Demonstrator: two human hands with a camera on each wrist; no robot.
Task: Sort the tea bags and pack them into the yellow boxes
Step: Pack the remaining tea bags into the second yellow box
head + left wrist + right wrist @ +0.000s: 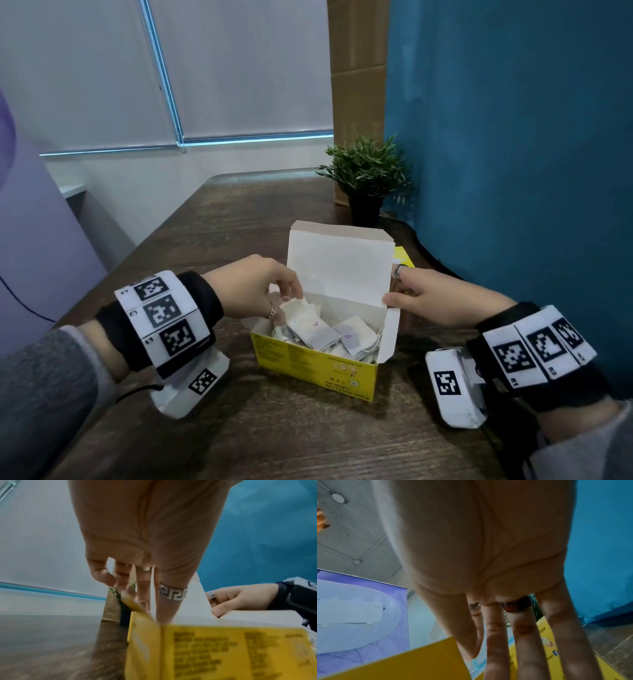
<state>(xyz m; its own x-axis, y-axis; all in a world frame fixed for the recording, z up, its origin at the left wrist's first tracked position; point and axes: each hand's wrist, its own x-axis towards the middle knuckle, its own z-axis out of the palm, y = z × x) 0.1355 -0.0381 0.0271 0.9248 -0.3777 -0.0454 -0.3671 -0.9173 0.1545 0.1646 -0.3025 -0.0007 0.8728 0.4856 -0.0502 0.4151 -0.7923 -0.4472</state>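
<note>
An open yellow box (318,363) stands mid-table with its white-lined lid (339,263) raised. Several white tea bags (318,334) lie jumbled inside. My left hand (253,284) is at the box's left end, thumb inside by the tea bags and fingers over the small side flap (132,604), pinching it. My right hand (431,301) holds the right end, with the thumb on the inner edge and the fingers behind. In the right wrist view its fingers (523,642) lie along a yellow panel (419,662). A second yellow box (402,257) peeks out behind the lid.
A potted green plant (366,174) stands at the back right of the dark wooden table (239,212), with a cardboard panel (356,85) behind it. A blue curtain (513,137) hangs close on the right. A purple banner (34,222) stands to the left.
</note>
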